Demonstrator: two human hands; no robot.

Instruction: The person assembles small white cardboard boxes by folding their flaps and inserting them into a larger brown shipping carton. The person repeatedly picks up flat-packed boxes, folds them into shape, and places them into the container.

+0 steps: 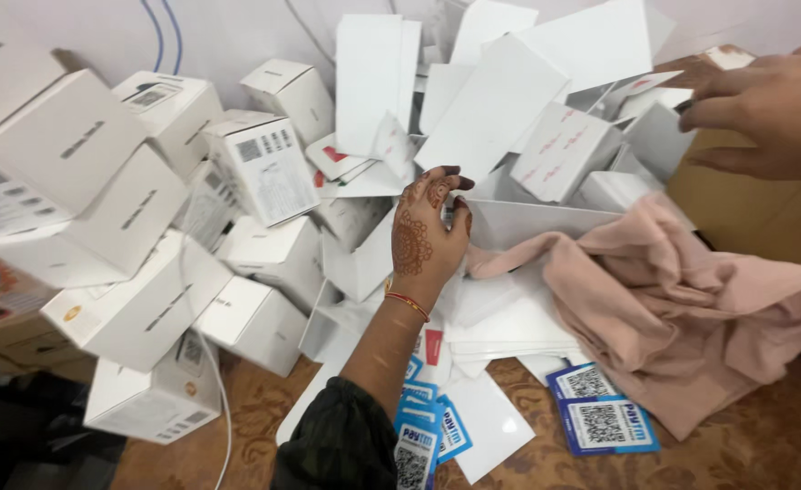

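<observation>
The right hand (763,113) is cut off by the picture's right edge, its fingertips hidden among white boxes (564,150)

Left hand (426,231): henna patterns; red-gold bangle (407,301); dark sleeve (341,445)

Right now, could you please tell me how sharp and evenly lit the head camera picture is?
Head view: soft, even light with faint shadows under the stacked white cardboard boxes; wide-angle bending at the edges; the henna-patterned left hand is fairly sharp, the right hand slightly blurred.
</observation>
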